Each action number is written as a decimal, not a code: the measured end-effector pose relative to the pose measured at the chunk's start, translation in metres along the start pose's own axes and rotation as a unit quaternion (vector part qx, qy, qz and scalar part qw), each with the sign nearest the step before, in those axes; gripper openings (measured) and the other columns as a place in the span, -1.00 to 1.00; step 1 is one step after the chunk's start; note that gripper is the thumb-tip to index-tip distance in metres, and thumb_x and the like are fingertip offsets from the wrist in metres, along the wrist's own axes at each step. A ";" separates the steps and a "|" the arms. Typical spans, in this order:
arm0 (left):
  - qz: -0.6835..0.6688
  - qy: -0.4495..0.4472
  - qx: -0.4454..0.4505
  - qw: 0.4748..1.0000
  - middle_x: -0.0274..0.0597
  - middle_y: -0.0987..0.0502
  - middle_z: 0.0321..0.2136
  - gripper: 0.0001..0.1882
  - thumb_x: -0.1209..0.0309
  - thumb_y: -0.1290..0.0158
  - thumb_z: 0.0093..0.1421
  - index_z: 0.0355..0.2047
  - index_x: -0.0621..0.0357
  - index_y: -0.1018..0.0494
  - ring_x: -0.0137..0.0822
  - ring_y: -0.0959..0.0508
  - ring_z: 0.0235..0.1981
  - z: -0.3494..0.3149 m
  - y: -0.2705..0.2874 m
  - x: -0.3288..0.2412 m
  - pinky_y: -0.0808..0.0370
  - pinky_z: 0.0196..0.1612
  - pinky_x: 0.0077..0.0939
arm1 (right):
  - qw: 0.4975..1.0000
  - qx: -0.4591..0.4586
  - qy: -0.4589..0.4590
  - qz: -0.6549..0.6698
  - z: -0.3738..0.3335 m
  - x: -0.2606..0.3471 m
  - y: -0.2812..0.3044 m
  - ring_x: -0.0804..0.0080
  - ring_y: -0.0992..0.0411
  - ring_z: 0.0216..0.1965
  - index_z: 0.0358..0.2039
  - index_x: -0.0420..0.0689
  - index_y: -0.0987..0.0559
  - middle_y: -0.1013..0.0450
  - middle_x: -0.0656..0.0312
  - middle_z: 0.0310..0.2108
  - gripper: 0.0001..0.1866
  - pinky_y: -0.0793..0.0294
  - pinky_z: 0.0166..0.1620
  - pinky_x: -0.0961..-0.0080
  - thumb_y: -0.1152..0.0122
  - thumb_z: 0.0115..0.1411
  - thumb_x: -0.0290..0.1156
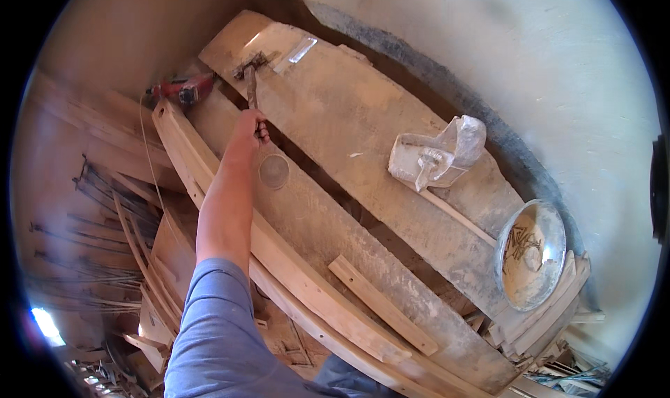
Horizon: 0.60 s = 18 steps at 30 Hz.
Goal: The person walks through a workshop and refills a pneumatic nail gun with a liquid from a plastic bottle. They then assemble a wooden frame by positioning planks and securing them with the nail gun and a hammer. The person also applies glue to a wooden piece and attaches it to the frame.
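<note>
My left hand (257, 126) is closed around the handle of a hammer (251, 87), reaching out over the far left of the workbench. The hammer's dark head rests on or just above the far bench board (335, 112); I cannot tell which. Just nearer than the hand, a round, clear disc or lid (273, 171) lies on the near board (314, 209). To the left of the hand is the end of a long curved wooden piece (293, 265). My right hand is out of sight.
A red power tool (188, 89) with a cord sits at far left. On the right are a cut plastic container (412, 164), a stick (457, 216) and a metal bowl (551, 286) holding nails. A gap splits the bench boards. A short wooden strip (384, 306) lies in front.
</note>
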<state>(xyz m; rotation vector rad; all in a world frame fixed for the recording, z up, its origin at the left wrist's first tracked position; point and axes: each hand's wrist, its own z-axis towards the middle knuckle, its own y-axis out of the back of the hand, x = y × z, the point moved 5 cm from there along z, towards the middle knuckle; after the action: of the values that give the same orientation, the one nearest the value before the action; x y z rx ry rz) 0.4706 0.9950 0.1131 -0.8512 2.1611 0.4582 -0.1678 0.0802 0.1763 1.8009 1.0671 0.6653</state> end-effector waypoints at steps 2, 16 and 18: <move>-0.066 -0.031 0.041 0.996 -0.38 -0.15 -0.73 -0.72 0.25 0.08 0.32 -0.54 -0.05 -0.21 -0.40 -0.13 -0.77 -0.006 -0.003 -0.020 -0.13 -0.67 -0.42 | 0.997 0.023 -0.063 0.022 0.007 0.002 0.000 -0.04 -0.57 -0.14 -0.08 -0.23 -0.65 -0.61 -0.10 -0.21 -0.62 -0.53 0.02 0.16 -0.21 0.11 -0.33; -0.173 -0.034 -0.059 0.983 -0.25 -0.52 -0.33 -0.78 0.19 -0.06 0.33 -0.15 0.04 -0.45 -0.41 -0.38 -0.51 -0.343 0.008 0.062 -0.34 -0.52 -0.56 | 0.800 0.037 0.185 0.570 0.079 0.413 0.063 0.36 -0.56 -0.06 0.01 -0.36 -0.56 -0.58 0.04 -0.08 -0.69 -0.58 0.01 0.42 -0.17 0.25 -0.59; -0.109 -0.053 0.090 0.989 -0.48 -0.24 -0.59 -0.64 0.14 -0.08 0.32 -0.11 0.21 -0.45 -0.62 -0.12 -0.67 -0.386 0.036 0.105 -0.09 -0.64 -0.68 | 0.724 0.204 0.204 0.626 0.054 0.482 0.075 0.36 -0.55 -0.15 0.13 -0.32 -0.49 -0.58 0.05 -0.14 -0.60 -0.58 -0.10 0.42 -0.12 0.30 -0.47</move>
<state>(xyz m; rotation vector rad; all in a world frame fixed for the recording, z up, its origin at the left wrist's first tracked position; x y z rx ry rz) 0.1935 0.7621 0.2867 -0.9272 1.9513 0.1906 0.1353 0.4634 0.2197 2.7680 0.0148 1.7877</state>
